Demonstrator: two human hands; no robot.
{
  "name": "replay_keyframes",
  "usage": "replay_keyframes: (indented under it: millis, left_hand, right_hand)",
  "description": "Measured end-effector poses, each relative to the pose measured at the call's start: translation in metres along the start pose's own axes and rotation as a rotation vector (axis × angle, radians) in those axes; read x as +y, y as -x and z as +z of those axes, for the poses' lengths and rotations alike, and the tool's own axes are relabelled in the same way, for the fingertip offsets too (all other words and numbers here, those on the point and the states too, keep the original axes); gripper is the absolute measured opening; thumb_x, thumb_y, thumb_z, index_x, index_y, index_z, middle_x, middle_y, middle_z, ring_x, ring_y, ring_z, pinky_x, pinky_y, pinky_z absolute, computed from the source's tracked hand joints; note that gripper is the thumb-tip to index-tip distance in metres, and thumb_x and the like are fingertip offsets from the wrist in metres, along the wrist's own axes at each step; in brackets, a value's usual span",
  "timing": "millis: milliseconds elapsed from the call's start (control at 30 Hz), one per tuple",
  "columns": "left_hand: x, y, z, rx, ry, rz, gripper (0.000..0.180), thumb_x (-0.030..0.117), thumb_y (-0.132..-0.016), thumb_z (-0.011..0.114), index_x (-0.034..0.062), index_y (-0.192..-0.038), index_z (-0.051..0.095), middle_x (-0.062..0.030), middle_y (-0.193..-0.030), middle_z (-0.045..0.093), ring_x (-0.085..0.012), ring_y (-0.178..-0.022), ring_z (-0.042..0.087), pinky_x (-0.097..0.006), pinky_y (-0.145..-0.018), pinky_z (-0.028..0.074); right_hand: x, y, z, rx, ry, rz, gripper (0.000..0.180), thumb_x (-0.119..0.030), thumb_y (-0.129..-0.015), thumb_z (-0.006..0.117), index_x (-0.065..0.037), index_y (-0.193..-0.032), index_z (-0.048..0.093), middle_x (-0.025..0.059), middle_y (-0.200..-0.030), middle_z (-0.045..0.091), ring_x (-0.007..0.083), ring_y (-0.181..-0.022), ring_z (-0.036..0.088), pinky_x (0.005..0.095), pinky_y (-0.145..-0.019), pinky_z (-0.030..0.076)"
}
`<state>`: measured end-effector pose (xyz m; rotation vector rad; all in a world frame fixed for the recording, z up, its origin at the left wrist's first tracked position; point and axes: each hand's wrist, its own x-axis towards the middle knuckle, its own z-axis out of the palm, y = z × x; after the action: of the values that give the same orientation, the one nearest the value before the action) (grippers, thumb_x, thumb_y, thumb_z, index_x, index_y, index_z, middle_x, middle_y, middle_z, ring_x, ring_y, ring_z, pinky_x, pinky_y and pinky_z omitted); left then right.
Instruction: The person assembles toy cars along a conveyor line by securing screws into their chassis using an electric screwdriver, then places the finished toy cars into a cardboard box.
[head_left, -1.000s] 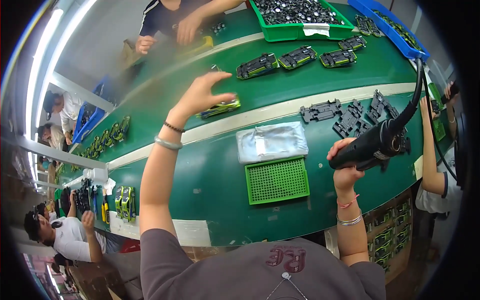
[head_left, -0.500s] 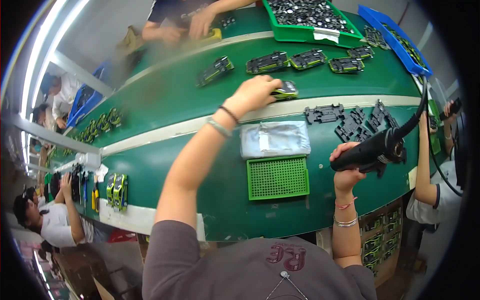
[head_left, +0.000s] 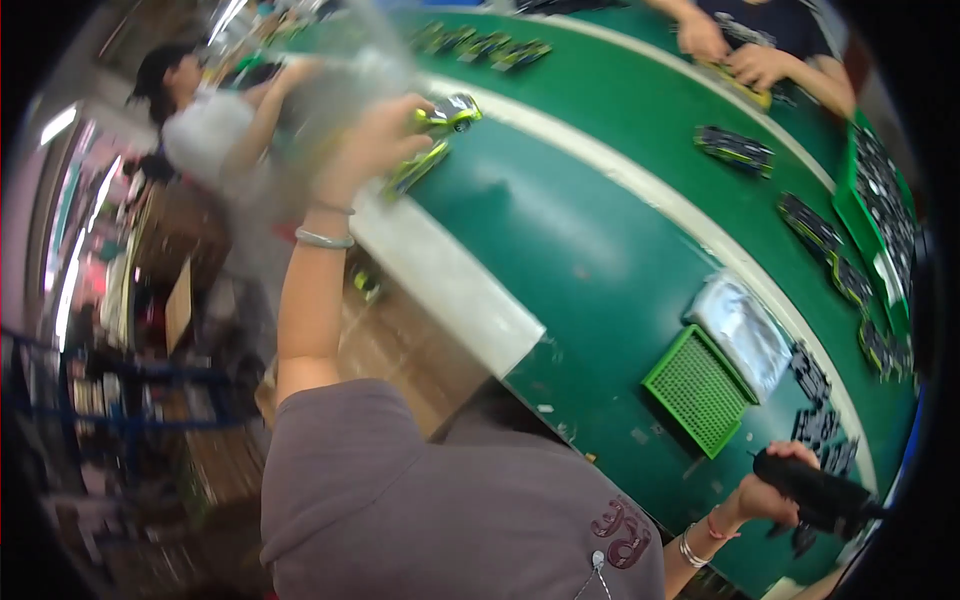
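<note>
Stretched toward the far left, my left hand is somewhat blurred, its fingers closed on the rear end of a black and lime-green toy car. Another lime-green toy car lies just below it at the white strip along the table edge. At the lower right my right hand is wrapped round a black corded power tool, held over the table. Black toy-car chassis plates lie beside that tool. Near them are a green perforated basket and a pale plastic-wrapped packet.
Several toy cars stand on the green belt at the far left; more car bodies lie upside down at the right. A green bin holds small parts. Across the belt a person's hands work; another person sits at left.
My view has turned left. My left hand has carried the toy car from the belt's near edge to the left end of the table. My right hand still grips the power tool.
</note>
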<state>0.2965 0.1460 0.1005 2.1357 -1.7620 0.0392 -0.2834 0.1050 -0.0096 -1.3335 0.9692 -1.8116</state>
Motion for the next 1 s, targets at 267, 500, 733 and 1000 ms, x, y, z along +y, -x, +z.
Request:
replay_keyframes:
  millis: [267, 500, 733, 1000]
  left_hand:
    - [-0.161, 0.245, 0.041, 0.428, 0.286, -0.908, 0.030, 0.013, -0.076, 0.067, -0.0001, -0.100, 0.055, -0.0086, -0.090, 0.059, -0.0146, -0.082, 0.057, -0.029, -0.071, 0.047]
    - [-0.241, 0.332, 0.169, 0.225, -0.185, -1.352, 0.029, 0.025, -0.071, 0.072, 0.0002, -0.083, 0.063, -0.0086, -0.073, 0.062, -0.0189, -0.061, 0.057, -0.035, -0.058, 0.046]
    - [-0.262, 0.284, 0.097, 0.687, -0.249, -0.947, 0.019, 0.016, -0.078, 0.060, 0.0018, -0.090, 0.063, -0.0163, -0.087, 0.064, -0.0284, -0.083, 0.061, -0.038, -0.076, 0.048]
    - [0.111, -0.045, 0.037, 0.486, 0.480, 0.307, 0.021, 0.007, -0.085, 0.055, -0.0009, -0.104, 0.057, -0.0114, -0.110, 0.057, -0.0203, -0.102, 0.054, -0.029, -0.083, 0.044]
  right_hand:
    - [0.009, -0.014, -0.024, 0.009, -0.058, 0.101, 0.099, -0.091, -0.053, 0.035, 0.001, -0.087, 0.052, 0.0092, -0.073, 0.048, 0.0201, -0.066, 0.045, 0.0323, -0.064, 0.039]
    - [-0.003, -0.013, -0.018, 0.123, 0.025, 0.113, 0.098, -0.090, -0.054, 0.037, 0.000, -0.089, 0.053, 0.0094, -0.075, 0.048, 0.0200, -0.066, 0.045, 0.0324, -0.063, 0.039]
    - [0.004, -0.006, 0.013, 0.138, -0.132, 0.073, 0.090, -0.086, -0.058, 0.042, -0.001, -0.090, 0.049, 0.0083, -0.071, 0.049, 0.0163, -0.061, 0.047, 0.0299, -0.054, 0.044]
    - [-0.003, -0.002, 0.017, 0.147, -0.108, -0.027, 0.089, -0.086, -0.061, 0.037, 0.000, -0.086, 0.044, 0.0093, -0.067, 0.049, 0.0173, -0.056, 0.050, 0.0296, -0.054, 0.045]
